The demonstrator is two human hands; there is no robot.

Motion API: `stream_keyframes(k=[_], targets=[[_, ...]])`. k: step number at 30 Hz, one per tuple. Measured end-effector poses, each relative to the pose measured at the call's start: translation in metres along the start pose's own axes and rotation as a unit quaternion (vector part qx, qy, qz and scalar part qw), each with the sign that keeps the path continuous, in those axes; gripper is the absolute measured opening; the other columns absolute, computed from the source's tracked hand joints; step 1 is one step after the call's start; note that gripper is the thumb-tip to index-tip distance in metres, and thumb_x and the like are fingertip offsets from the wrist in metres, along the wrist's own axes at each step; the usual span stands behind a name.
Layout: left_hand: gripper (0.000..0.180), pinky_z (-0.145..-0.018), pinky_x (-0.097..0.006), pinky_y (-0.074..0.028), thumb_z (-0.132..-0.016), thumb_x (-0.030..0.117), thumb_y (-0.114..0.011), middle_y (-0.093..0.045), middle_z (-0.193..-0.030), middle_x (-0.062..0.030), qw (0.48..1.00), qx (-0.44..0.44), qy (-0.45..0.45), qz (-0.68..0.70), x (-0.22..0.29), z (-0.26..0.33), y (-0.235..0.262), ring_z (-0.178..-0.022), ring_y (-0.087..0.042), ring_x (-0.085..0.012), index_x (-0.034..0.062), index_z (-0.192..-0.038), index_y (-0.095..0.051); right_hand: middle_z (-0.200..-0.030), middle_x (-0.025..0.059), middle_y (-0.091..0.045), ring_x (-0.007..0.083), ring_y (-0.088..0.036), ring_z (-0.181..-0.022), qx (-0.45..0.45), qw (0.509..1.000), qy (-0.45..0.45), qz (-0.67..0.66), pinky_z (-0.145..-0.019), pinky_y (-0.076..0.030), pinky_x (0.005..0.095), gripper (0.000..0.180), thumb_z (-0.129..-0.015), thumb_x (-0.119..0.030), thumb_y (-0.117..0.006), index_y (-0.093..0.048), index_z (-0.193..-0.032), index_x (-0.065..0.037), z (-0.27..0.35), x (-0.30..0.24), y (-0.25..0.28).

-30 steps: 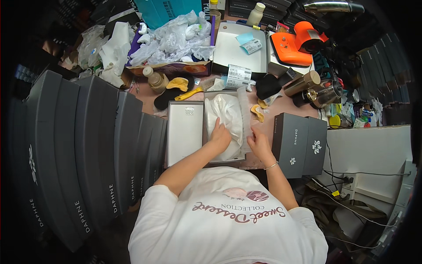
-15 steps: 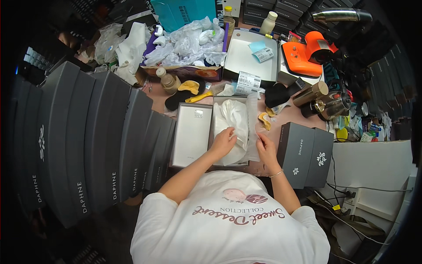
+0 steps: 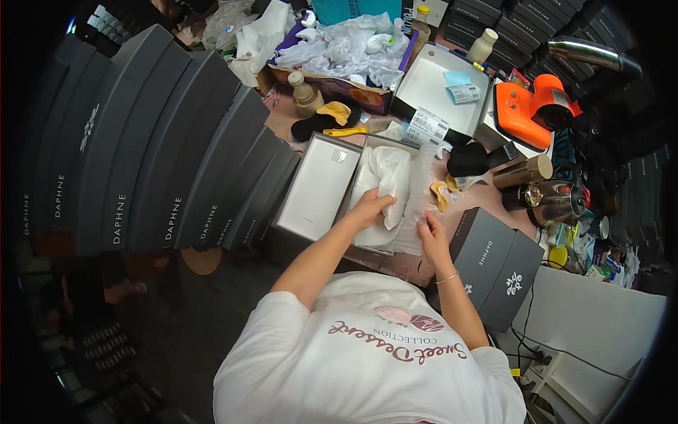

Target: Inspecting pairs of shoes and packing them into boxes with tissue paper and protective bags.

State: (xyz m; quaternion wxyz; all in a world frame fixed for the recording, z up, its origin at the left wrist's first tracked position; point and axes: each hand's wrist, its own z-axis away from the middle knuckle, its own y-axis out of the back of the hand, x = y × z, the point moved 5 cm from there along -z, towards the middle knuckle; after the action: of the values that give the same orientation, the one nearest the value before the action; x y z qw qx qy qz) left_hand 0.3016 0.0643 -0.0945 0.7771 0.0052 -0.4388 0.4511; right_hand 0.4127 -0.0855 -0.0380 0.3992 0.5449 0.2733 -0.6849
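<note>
An open shoe box (image 3: 370,145) stands before me with a bundle wrapped in white tissue paper (image 3: 385,169) inside it. My left hand (image 3: 372,209) is closed on the near left part of this paper. What the paper wraps is hidden. A thin translucent white sheet (image 3: 415,201) hangs over the box's right side. At its near right edge, my right hand (image 3: 433,237) pinches it between thumb and fingers. Against the box's left side lies the box lid (image 3: 318,187), its white inside facing up.
Dark grey shoe boxes (image 3: 152,155) stand in a long row at left; more boxes (image 3: 487,261) sit at right. Farther back are a carton of crumpled plastic (image 3: 346,53), a white tray (image 3: 431,81), an orange device (image 3: 522,113), a yellow-handled tool (image 3: 345,131) and a glass kettle (image 3: 558,205).
The whole view has turned and shifted, so the table appears tilted. Both hands stay at the box, the left on the tissue paper and the right at the sheet's edge.
</note>
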Motion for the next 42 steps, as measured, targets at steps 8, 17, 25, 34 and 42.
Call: stream_keyframes(k=[8,17,25,34,42], targets=[[0.072,-0.091,-0.036,-0.046,-0.078,0.030,-0.069,-0.054,-0.124,-0.0218,0.944,0.046,-0.087,-0.315,-0.006,0.002,-0.006,-0.111,-0.056,-0.0320,-0.0059,-0.133,-0.040,-0.080,-0.0047,-0.055,0.0017,-0.044,-0.064,-0.012,1.000,-0.006,0.005,-0.055,-0.037,0.0186,0.030,-0.087,-0.007,-0.055,-0.058,-0.115,0.004,0.002,0.012,-0.003],[0.076,-0.109,-0.039,-0.027,-0.093,0.050,-0.045,-0.039,-0.140,-0.0257,0.996,0.039,-0.019,-0.082,-0.019,-0.012,0.003,-0.134,-0.034,-0.0320,-0.0098,-0.137,-0.032,-0.080,-0.0017,-0.057,0.0051,-0.046,-0.065,0.010,0.999,-0.005,0.041,-0.058,-0.040,0.0215,0.029,-0.087,-0.008,-0.055,-0.059,-0.113,0.005,0.004,0.014,0.007],[0.043,-0.093,-0.031,-0.043,-0.096,0.022,-0.051,-0.053,-0.127,-0.0152,0.908,0.115,-0.312,-0.253,0.038,0.069,0.052,-0.114,-0.052,-0.0209,-0.0016,-0.132,-0.046,-0.092,0.0174,-0.060,0.0291,-0.060,-0.084,0.094,0.942,0.157,0.281,-0.075,-0.048,0.0359,0.032,-0.082,-0.008,-0.058,-0.061,-0.113,-0.001,0.014,-0.036,-0.070],[0.051,-0.068,-0.036,-0.050,-0.080,0.030,-0.070,-0.062,-0.085,-0.0152,0.821,0.042,-0.152,-0.548,-0.023,0.077,0.155,-0.073,-0.062,-0.0243,-0.0020,-0.116,-0.055,-0.130,0.0215,-0.045,0.0380,-0.044,-0.118,0.038,0.874,0.162,0.457,-0.099,-0.036,0.0447,0.055,-0.081,-0.028,-0.067,-0.049,-0.127,-0.004,0.042,-0.002,-0.147],[0.030,-0.068,-0.041,-0.048,-0.079,0.015,-0.059,-0.062,-0.080,-0.0190,0.766,0.009,-0.215,-0.606,-0.006,0.081,0.134,-0.072,-0.060,-0.0333,-0.0048,-0.101,-0.058,-0.139,0.0244,-0.038,0.0380,-0.038,-0.126,0.011,0.786,0.145,0.601,-0.101,-0.032,0.0504,0.035,-0.078,-0.030,-0.067,-0.062,-0.101,-0.003,0.066,0.024,-0.152]])
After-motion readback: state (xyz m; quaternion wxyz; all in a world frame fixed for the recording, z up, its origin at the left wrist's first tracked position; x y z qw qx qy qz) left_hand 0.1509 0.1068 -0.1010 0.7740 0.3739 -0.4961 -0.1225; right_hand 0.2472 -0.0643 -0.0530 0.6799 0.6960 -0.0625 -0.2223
